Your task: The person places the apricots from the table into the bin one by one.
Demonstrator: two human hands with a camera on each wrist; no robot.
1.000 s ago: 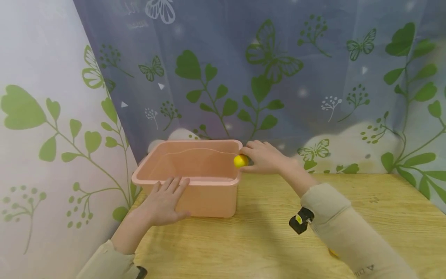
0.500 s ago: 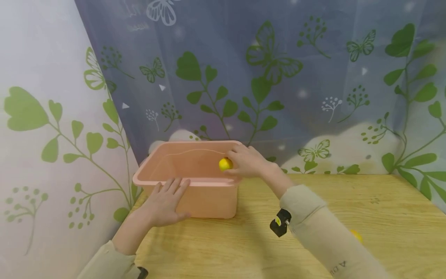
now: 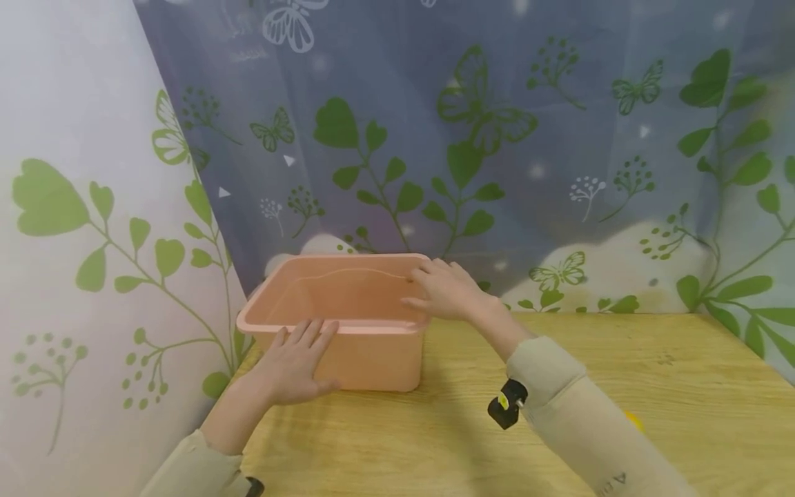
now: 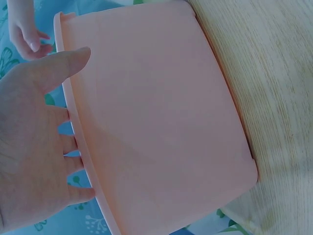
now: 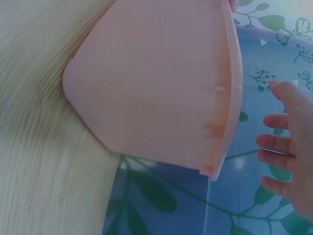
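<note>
A pink plastic bin (image 3: 366, 359) stands on the wooden table, with its open top facing up. My left hand (image 3: 292, 373) rests on its front rim, fingers stretched out. In the left wrist view that hand's thumb (image 4: 63, 66) lies in front of the bin's outer wall, with the fingertips at the rim. My right hand (image 3: 447, 290) hovers over the bin's right rim, fingers spread and holding nothing. In the right wrist view the right hand (image 5: 293, 147) appears apart from the rim. The bin's floor is hidden behind its front wall.
A small yellow object (image 3: 633, 420) shows partly behind the right sleeve (image 3: 596, 414) on the table (image 3: 683, 373). A patterned cloth (image 3: 385, 83) with leaves and butterflies hangs behind the bin, and a pale one (image 3: 74, 276) hangs at the left.
The right hand moved left over the bin with a yellow ball, then let it go; the ball is now out of sight. The left hand has stayed on the rim.
</note>
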